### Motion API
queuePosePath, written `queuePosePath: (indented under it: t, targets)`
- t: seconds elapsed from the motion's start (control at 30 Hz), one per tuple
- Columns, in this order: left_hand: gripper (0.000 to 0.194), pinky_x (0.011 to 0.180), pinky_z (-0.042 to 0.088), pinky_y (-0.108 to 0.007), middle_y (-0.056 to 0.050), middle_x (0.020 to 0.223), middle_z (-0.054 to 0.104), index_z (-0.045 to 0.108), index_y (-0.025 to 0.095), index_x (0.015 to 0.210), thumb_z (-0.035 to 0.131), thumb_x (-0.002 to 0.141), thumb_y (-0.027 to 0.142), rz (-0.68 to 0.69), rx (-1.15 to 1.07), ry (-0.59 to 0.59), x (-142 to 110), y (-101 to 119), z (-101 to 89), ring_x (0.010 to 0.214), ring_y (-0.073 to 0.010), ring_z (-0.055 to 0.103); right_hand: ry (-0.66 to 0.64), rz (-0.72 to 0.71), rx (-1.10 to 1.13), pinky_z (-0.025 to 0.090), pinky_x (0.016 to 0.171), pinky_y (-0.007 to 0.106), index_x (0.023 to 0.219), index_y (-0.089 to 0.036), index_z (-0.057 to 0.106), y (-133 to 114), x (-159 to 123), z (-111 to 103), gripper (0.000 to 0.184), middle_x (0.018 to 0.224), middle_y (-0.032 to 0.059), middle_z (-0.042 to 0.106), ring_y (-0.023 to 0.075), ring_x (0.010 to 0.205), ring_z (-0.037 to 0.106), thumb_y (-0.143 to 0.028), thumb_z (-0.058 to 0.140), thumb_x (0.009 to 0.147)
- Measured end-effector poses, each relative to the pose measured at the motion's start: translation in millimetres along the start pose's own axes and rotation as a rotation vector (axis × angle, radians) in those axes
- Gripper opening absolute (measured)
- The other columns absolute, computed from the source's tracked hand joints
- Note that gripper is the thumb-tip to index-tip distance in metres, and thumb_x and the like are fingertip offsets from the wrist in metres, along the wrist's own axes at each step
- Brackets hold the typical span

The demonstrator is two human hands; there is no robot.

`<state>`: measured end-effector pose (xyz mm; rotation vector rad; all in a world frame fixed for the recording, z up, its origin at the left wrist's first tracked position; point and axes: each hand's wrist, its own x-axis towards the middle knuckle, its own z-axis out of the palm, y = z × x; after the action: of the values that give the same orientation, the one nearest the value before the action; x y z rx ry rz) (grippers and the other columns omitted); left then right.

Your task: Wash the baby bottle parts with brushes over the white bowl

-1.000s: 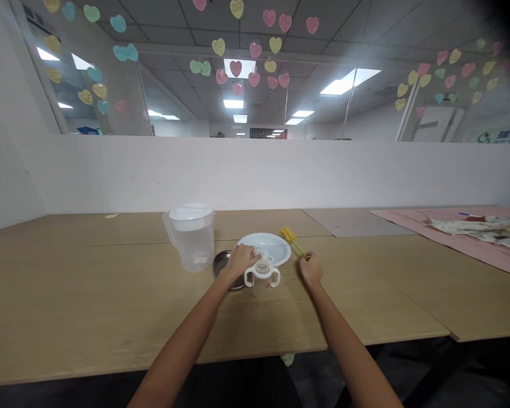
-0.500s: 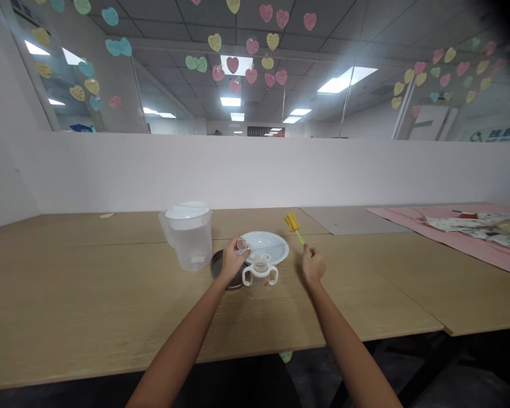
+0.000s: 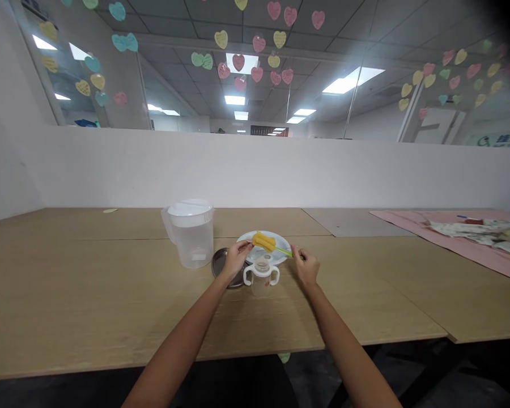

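Observation:
My right hand [image 3: 306, 267] pinches the green handle of a small brush with a yellow sponge head [image 3: 265, 241], held level over a white plate [image 3: 280, 243]. My left hand [image 3: 237, 258] is closed on a small clear part, hard to make out, and the sponge head touches it at the fingertips. A clear baby cup with two white handles [image 3: 262, 277] stands upright on the wooden table [image 3: 110, 294] just in front of both hands.
A translucent lidded pitcher [image 3: 190, 232] stands left of the plate, with a dark round lid [image 3: 221, 263] lying beside it. A pink cloth with patterned fabric [image 3: 471, 235] covers the far right. A white partition wall runs behind the table.
My right hand swung the brush leftward, bringing the sponge head from the right of the plate to my left hand's fingertips. My left hand lifted a small clear piece off the plate.

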<state>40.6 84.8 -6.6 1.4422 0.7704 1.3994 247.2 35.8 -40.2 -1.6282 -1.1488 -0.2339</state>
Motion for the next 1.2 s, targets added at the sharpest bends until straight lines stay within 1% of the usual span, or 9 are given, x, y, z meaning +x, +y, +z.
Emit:
queuePosePath:
  t: [0.17, 0.27, 0.37, 0.53, 0.67, 0.8, 0.93, 1.07, 1.2]
  targets:
    - [0.028, 0.077, 0.048, -0.033, -0.008, 0.081, 0.069, 0.066, 0.012, 0.079, 0.07, 0.059, 0.03, -0.05, -0.082, 0.069, 2, -3, -0.2, 0.075, -0.0188, 0.063, -0.019, -0.011, -0.025, 0.025, 0.049, 0.019, 0.05, -0.014, 0.048, -1, -1, -1, 0.055, 0.048, -0.0031, 0.039, 0.0072, 0.049, 0.033, -0.056, 0.031, 0.08]
    - [0.034, 0.075, 0.049, -0.034, -0.009, 0.087, 0.068, 0.065, 0.011, 0.083, 0.069, 0.06, 0.036, -0.075, -0.15, 0.076, 3, -5, 0.2, 0.077, -0.0186, 0.063, -0.029, -0.025, -0.064, 0.024, 0.049, 0.019, 0.049, -0.014, 0.049, 0, -1, 0, 0.054, 0.047, -0.0024, 0.042, 0.0074, 0.048, 0.033, -0.056, 0.032, 0.08]
    - [0.036, 0.078, 0.049, -0.034, -0.009, 0.095, 0.066, 0.065, 0.012, 0.084, 0.069, 0.06, 0.038, -0.097, -0.212, 0.046, 3, -6, 0.2, 0.085, -0.0193, 0.062, -0.031, -0.034, -0.113, 0.023, 0.049, 0.02, 0.047, -0.015, 0.049, 0, -1, 1, 0.054, 0.045, -0.002, 0.043, 0.0076, 0.046, 0.033, -0.055, 0.033, 0.079]
    - [0.029, 0.089, 0.044, -0.033, -0.008, 0.097, 0.066, 0.066, 0.012, 0.083, 0.069, 0.062, 0.033, -0.133, -0.292, -0.013, 5, -6, -1.4, 0.094, -0.0185, 0.059, -0.022, -0.055, -0.202, 0.021, 0.049, 0.022, 0.047, -0.015, 0.052, 0, 0, 1, 0.055, 0.047, 0.0007, 0.049, 0.0092, 0.047, 0.037, -0.055, 0.033, 0.079]
    - [0.025, 0.094, 0.04, -0.031, -0.008, 0.096, 0.065, 0.065, 0.012, 0.081, 0.068, 0.065, 0.031, -0.135, -0.355, -0.063, 7, -7, -1.4, 0.096, -0.0165, 0.058, -0.018, -0.078, -0.261, 0.021, 0.05, 0.022, 0.049, -0.015, 0.057, 1, 0, 1, 0.052, 0.05, 0.0024, 0.053, 0.0107, 0.051, 0.042, -0.053, 0.035, 0.078]
    - [0.027, 0.094, 0.041, -0.031, -0.008, 0.092, 0.065, 0.064, 0.012, 0.085, 0.065, 0.068, 0.034, -0.104, -0.383, -0.101, 9, -5, -2.1, 0.095, -0.0159, 0.058, 0.025, -0.066, -0.303, 0.019, 0.051, 0.023, 0.052, -0.015, 0.06, 6, 2, 3, 0.052, 0.052, 0.0047, 0.056, 0.012, 0.052, 0.043, -0.054, 0.037, 0.078]
    - [0.035, 0.082, 0.047, -0.031, -0.006, 0.086, 0.064, 0.061, 0.014, 0.093, 0.06, 0.071, 0.042, -0.07, -0.333, -0.096, 10, -3, -4.0, 0.083, -0.0146, 0.06, 0.09, -0.031, -0.305, 0.018, 0.05, 0.023, 0.051, -0.015, 0.06, 9, 4, 4, 0.051, 0.05, 0.0052, 0.055, 0.012, 0.05, 0.041, -0.053, 0.038, 0.078]
    - [0.037, 0.068, 0.048, -0.026, -0.006, 0.081, 0.065, 0.062, 0.013, 0.09, 0.065, 0.066, 0.041, -0.032, -0.189, -0.031, 8, -3, -3.7, 0.066, -0.011, 0.058, 0.159, 0.002, -0.249, 0.021, 0.05, 0.023, 0.052, -0.014, 0.06, 6, 5, 0, 0.053, 0.048, 0.0034, 0.053, 0.0105, 0.048, 0.04, -0.051, 0.034, 0.081]
    - [0.035, 0.069, 0.045, -0.024, -0.005, 0.084, 0.066, 0.065, 0.014, 0.085, 0.07, 0.058, 0.035, 0.031, -0.049, 0.025, 6, -4, -2.2, 0.072, -0.0121, 0.058, 0.194, -0.013, -0.153, 0.024, 0.049, 0.02, 0.051, -0.013, 0.057, 3, 6, -5, 0.054, 0.047, 0.0007, 0.05, 0.0076, 0.044, 0.038, -0.047, 0.03, 0.083]
